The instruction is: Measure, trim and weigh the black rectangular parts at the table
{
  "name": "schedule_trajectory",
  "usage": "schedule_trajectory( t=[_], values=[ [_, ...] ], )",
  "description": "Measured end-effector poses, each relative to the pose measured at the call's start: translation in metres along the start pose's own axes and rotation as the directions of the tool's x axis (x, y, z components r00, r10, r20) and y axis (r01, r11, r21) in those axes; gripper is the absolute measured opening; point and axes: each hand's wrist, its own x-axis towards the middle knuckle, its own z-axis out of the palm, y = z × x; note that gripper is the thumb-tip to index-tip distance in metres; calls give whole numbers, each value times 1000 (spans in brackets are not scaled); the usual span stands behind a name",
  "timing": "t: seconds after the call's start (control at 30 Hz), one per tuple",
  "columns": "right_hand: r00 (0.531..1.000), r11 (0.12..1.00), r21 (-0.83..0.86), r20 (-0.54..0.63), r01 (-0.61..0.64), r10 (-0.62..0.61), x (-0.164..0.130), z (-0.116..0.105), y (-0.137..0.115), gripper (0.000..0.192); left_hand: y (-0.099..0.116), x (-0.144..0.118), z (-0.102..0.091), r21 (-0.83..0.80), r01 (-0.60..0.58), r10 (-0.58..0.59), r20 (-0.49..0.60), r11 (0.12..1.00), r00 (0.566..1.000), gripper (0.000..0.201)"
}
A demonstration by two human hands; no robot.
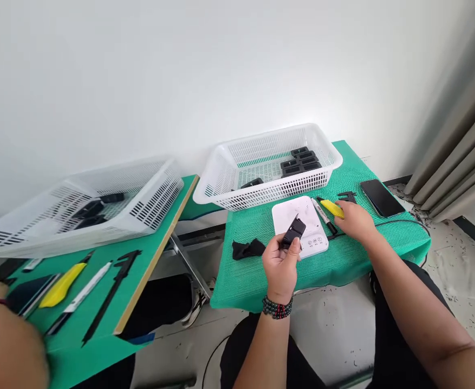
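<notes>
And there, my left grip (280, 267) clamped a black part (294, 230) by the scale (284, 212), light and stiff, I judged, best edge-held; my right grip (355, 220) clasped a yellow tool (331, 208), possibly a knife, to the scale's right.

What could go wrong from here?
The black part in the left hand might slip and hit the scale. The right hand, holding the yellow tool, might knock the marker lying alongside. The cable passing close to that hand might snag if it moves.
</notes>
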Motion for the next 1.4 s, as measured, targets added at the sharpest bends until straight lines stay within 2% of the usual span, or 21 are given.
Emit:
schedule_trajectory(
  t=[0.07,0.13,0.2,0.27,0.3,0.37,0.43,0.47,0.57,0.67,0.73,0.9,1.0,1.13,1.3,1.4],
  values=[
    [997,970,231,3,-72,74,3,-5,5,38,0,1,-5,-35,15,-15,-12,999,1000,45],
    [992,921,369,34,-126,122,5,-10,10,28,1,1,-10,-57,16,-18,-33,998,999,45],
    [984,842,509,91,-179,154,5,-13,13,20,3,1,-15,-69,7,-12,-66,998,998,47],
    [975,718,660,176,-219,135,2,-15,14,14,4,0,-20,-86,-5,-3,-93,996,996,49],
    [968,626,743,234,-237,89,-1,-16,14,14,5,0,-22,-92,-8,-1,-95,996,995,50],
    [932,401,868,353,-291,-88,-9,-16,11,25,6,-1,-26,-84,-1,-5,-72,996,997,50],
    [852,224,902,425,-369,-307,-21,-15,5,38,6,-2,-29,-45,9,-11,-37,999,999,50],
    [805,189,895,446,-404,-392,-26,-14,1,42,6,-2,-31,-16,11,-11,-28,1000,1000,51],
    [680,181,858,495,-481,-541,-41,-6,-6,49,5,-3,-34,114,-5,7,-18,993,1000,50],
    [575,251,824,541,-508,-614,-46,6,-6,46,3,-4,-38,254,-25,19,27,967,999,44],
    [527,302,810,564,-503,-636,-45,14,-4,42,1,-4,-40,298,-29,16,49,954,999,42],
    [526,338,817,564,-467,-637,-42,19,-2,46,-2,-3,-41,337,-33,5,85,941,996,38],
    [507,365,800,589,-476,-630,-43,17,-3,46,-3,-2,-41,346,-46,6,116,937,993,35],
    [496,362,799,588,-480,-639,-45,16,-3,44,-4,-2,-41,348,-77,22,158,934,987,31],
    [484,355,812,567,-463,-666,-46,14,-3,46,-6,-4,-40,367,-71,20,142,927,990,33],
    [507,342,823,553,-453,-661,-45,13,-4,48,-6,-2,-40,375,-74,35,109,924,993,34]
  ],
)
